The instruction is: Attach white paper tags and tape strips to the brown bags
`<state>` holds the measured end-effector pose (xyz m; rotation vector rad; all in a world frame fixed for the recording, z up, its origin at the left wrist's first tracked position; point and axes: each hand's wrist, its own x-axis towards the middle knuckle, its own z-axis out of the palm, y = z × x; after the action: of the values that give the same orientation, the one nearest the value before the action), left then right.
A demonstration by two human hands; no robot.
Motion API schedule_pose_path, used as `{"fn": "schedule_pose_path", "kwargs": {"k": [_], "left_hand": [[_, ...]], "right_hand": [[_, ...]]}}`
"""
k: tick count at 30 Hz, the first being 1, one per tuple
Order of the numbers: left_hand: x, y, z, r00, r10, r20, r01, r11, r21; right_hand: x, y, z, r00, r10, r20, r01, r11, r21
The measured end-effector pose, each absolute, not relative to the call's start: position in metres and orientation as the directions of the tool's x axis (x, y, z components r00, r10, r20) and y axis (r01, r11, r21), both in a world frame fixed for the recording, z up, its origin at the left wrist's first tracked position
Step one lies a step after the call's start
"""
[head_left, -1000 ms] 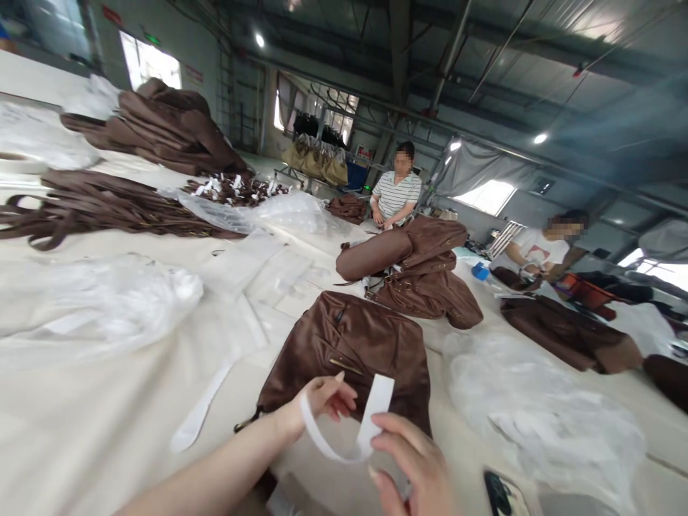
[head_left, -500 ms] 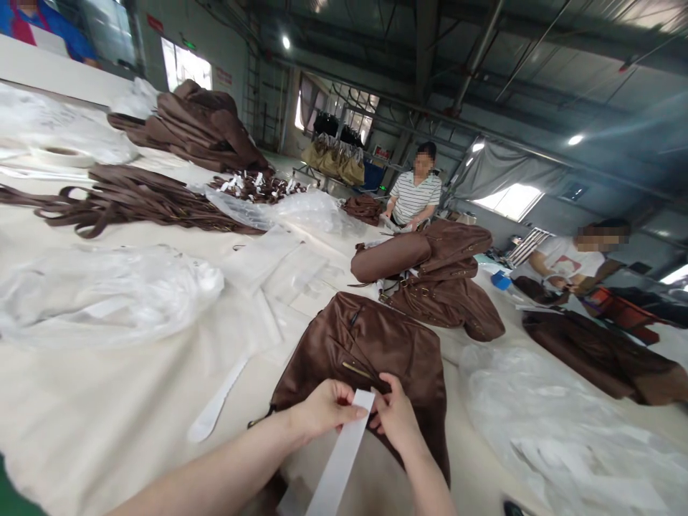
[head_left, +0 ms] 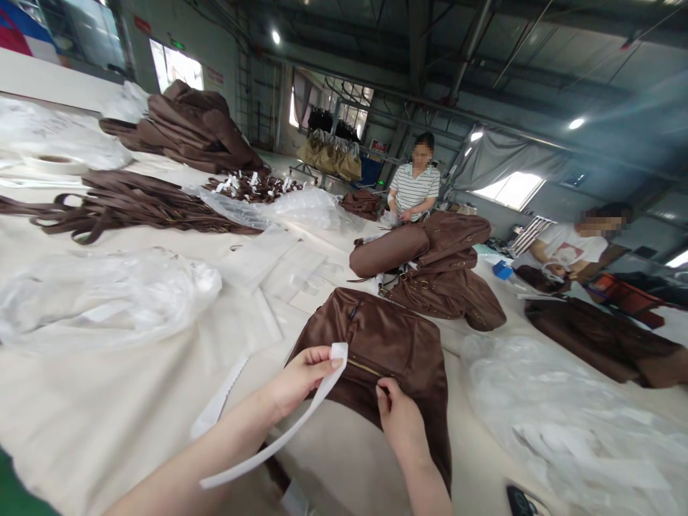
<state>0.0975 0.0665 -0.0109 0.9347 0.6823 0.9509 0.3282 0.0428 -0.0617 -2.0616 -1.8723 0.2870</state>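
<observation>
A brown bag lies on the cream-covered table, a brass zipper running across its front. Near the zipper's left end, my left hand pinches the upper end of a white strip, which curves down over my left forearm. My right hand rests at the right end of the zipper with its fingers curled together; what they hold, if anything, is too small to make out.
More brown bags are piled behind this one. Brown straps lie at the left. Clear plastic spreads on the right, near a phone. Another white strip lies left of the bag. Two people work farther back.
My left hand has moved left and up with the white strip, away from my right hand. More of the zipper shows, and my right hand is more closed.
</observation>
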Motion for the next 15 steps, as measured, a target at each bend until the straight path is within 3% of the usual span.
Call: {"fn": "schedule_pose_path", "kwargs": {"k": [5,8,10,12,15], "left_hand": [[0.099,0.07,-0.016,0.411,0.907,-0.096,-0.411,0.278,0.868],[0.099,0.068,-0.017,0.426,0.899,-0.106,-0.404,0.294,0.866],[0.098,0.065,-0.015,0.443,0.889,-0.115,-0.399,0.31,0.863],[0.099,0.062,-0.013,0.49,0.865,-0.106,-0.383,0.323,0.865],[0.102,0.06,-0.012,0.56,0.822,-0.105,-0.322,0.333,0.887]], "right_hand": [[0.315,0.043,-0.056,0.065,0.997,-0.04,0.985,-0.07,-0.16],[0.318,0.041,-0.056,0.067,0.995,-0.07,0.988,-0.076,-0.136],[0.324,0.038,-0.056,0.07,0.996,-0.048,0.969,-0.079,-0.233],[0.332,0.035,-0.056,0.087,0.996,-0.019,0.891,-0.087,-0.445],[0.339,0.029,-0.049,0.136,0.989,-0.057,0.559,-0.124,-0.82]]}}
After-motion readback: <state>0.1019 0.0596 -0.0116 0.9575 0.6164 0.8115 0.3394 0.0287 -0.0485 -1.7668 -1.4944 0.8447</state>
